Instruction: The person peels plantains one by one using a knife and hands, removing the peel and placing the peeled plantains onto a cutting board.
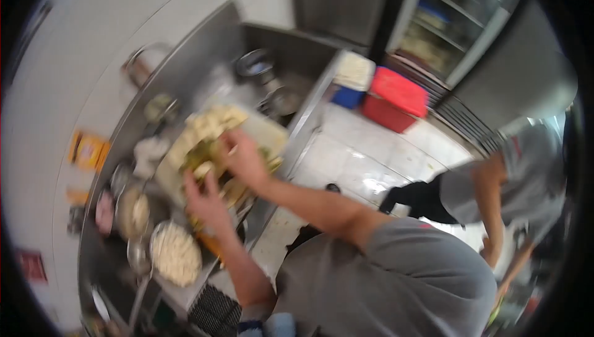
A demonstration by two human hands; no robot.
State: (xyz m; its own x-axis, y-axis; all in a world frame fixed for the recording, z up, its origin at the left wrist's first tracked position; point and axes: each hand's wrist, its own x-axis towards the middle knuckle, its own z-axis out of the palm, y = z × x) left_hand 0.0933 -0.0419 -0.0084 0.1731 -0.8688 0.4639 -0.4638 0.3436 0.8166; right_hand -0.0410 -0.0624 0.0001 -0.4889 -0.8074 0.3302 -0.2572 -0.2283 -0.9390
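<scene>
- Your right hand is at the far edge of the green heap, its fingers curled and bunched together; blur hides whether they pinch a piece, so you cannot tell how firm that grip is.
- Your left hand comes in from the near side, thumb and fingers somewhat spread, the tips beside a pale lump; whether they close on it, you cannot tell.
- The green heap lies between your two hands, over the board, with the lump at its near edge.
- Past the heap, pale chunks lie piled along the board, well apart from your left hand.
- More green and yellowish bits lie by your right wrist, too blurred to name.
- The board sits across a steel basin; in its far corner, beyond your right hand, stands a dark-rimmed pot.
- On your left, a bowl is full of small pale pieces, with a metal bowl just beside it.
- A yellow packet is against the white wall.
- Over on your right, a red crate stands on the tiles next to a blue one.
- Behind that side, a co-worker in grey stands well apart from your hands.
</scene>
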